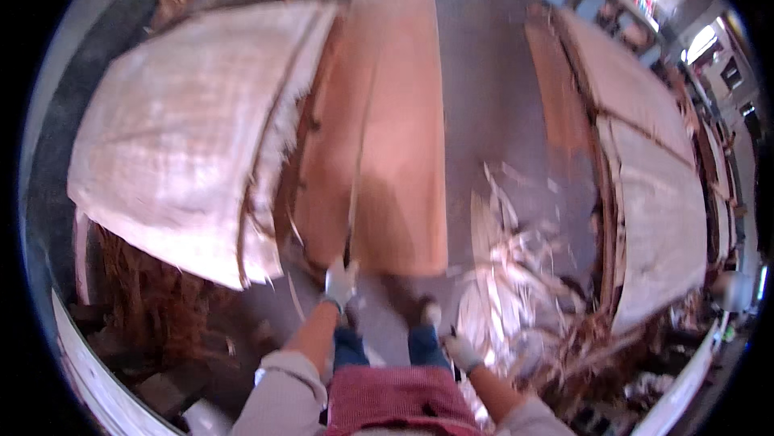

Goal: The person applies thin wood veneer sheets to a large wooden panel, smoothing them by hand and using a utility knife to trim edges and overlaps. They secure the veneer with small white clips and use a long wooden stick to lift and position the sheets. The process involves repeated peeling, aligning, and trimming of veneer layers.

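My left hand [340, 281], in a pale glove, is at the near edge of a long reddish-brown wood veneer sheet [403, 154], by a dark lengthwise seam. Its fingers appear closed on the near corner of the narrower left veneer strip [330, 186]. Low beside my right thigh is my right hand [461, 350], also gloved. Its fingers are curled, and a small dark tip sticks out at the top; blur hides what that is.
A stack of pale veneer sheets [185, 129] with ragged edges stands on the left. More stacked sheets [657, 210] line the right. Torn pale veneer scraps [504, 299] litter the floor at the near right, and brown scraps [153, 291] lie under the left stack.
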Tool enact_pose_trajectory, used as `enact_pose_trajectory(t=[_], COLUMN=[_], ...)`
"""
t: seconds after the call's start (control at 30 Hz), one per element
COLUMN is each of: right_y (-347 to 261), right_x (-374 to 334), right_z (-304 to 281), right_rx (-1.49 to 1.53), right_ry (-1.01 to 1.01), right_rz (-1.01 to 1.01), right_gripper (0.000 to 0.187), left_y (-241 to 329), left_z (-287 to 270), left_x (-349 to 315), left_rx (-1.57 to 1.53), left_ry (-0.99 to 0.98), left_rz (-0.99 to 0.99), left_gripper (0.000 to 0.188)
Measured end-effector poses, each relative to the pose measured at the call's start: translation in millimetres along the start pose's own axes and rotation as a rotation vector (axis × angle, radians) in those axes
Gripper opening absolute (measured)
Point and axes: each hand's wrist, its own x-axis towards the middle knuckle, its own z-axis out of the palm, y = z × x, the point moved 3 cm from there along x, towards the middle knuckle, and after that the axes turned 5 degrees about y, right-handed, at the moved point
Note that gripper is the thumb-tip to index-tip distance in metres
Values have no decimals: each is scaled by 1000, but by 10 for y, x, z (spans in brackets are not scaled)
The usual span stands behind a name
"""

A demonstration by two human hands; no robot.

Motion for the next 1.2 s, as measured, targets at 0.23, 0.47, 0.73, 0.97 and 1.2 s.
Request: enact_pose_trajectory(t=[0.23, 0.47, 0.73, 0.97, 1.2], right_y=[-166, 109, 582, -41, 313], right_x=[1352, 3492, 5239, 4807, 3956], right_z=[493, 584, 1197, 1333, 393], right_rx=[-276, -107, 97, -351, -296], right_ry=[73, 385, 312, 453, 527], right_rz=[-134, -140, 173, 82, -112], right_gripper=[35, 28, 34, 33, 26], left_y=[-1953, -3224, -4068, -3578, -3186], left_z=[741, 1165, 1522, 1359, 1135], left_x=[12, 15, 321, 401, 414], left_rx=[-503, -404, -410, -88, 358], left_ry=[-338, -277, -253, -190, -60], left_rz=[-751, -695, -654, -428, -262], left_gripper=[7, 6, 11, 20, 40])
